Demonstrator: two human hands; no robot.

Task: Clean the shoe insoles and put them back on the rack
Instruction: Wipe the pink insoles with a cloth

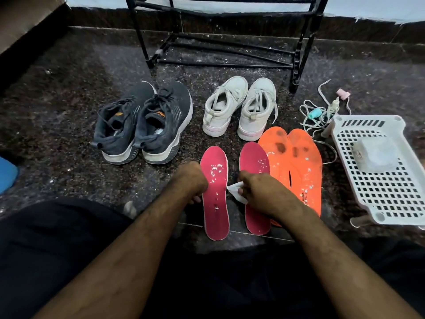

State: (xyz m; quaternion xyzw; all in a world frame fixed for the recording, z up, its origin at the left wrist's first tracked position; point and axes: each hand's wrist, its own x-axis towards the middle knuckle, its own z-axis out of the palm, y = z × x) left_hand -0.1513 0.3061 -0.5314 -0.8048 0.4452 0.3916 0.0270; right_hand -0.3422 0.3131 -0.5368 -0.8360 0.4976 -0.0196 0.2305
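Note:
Two pink insoles lie side by side on the dark floor, the left one (215,194) and the right one (254,162), both flecked with white specks. Two orange insoles (296,166) with dark stains lie overlapping to their right. My left hand (192,180) grips the left edge of the left pink insole with curled fingers. Over the right pink insole, my right hand (257,189) pinches a white wipe (236,192). The black metal shoe rack (225,42) stands at the back.
A dark grey pair of sneakers (142,123) and a white pair (241,107) stand behind the insoles. A white perforated plastic basket (377,171) holding a translucent block lies at the right, with loose laces and small clips (322,109) behind it. A cardboard box (25,17) stands far left.

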